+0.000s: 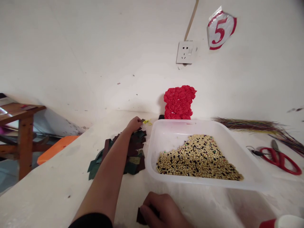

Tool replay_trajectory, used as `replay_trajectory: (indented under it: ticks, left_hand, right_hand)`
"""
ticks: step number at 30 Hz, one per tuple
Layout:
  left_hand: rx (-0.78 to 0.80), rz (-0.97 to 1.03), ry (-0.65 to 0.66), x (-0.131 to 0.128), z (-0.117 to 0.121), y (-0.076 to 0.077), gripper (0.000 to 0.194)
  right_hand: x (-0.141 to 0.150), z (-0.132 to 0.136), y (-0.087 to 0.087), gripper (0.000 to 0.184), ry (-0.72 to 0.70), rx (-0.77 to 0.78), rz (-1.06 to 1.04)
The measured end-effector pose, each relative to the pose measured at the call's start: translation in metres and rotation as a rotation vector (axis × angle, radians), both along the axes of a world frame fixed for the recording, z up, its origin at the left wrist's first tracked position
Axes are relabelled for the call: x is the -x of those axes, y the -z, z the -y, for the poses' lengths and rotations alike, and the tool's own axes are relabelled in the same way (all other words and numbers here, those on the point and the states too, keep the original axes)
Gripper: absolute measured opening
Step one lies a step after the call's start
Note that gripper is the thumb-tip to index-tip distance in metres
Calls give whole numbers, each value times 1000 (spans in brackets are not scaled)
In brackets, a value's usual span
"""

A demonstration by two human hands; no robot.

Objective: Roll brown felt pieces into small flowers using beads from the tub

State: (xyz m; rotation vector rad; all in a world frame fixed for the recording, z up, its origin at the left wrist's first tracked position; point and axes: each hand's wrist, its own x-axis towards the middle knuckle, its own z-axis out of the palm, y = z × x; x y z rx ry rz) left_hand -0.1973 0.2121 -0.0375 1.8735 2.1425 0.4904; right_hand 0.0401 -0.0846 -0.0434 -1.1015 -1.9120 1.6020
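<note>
1. Brown flat piece (pixel 141 217): pinched between the thumb and fingers of your right hand (pixel 163 207).
2. Your left hand (pixel 135 123): fingers curled at a small dark piece (pixel 142 120); whether it is gripped cannot be told.
3. Hand spacing: well apart. Pile of brown and green pieces (pixel 138 145): shows either side of your left forearm.
4. Pale table (pixel 61 186): set against a white wall (pixel 71 47) bearing a socket (pixel 184 52). Orange seat (pixel 55 147): left.
5. White tray (pixel 167 138): right of the pile, containing cream and black beads (pixel 197 160).
</note>
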Motion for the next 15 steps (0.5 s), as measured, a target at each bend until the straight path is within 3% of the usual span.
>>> replay_trajectory:
  ticks: [5, 15]
  left_hand:
    - [-8, -45, 14, 2, 7, -2, 32]
    - [25, -132, 223, -4, 33, -2, 33]
  right_hand:
    - [1, -1, 2, 30, -19, -36, 12]
    - [0, 2, 7, 29, 3, -103, 1]
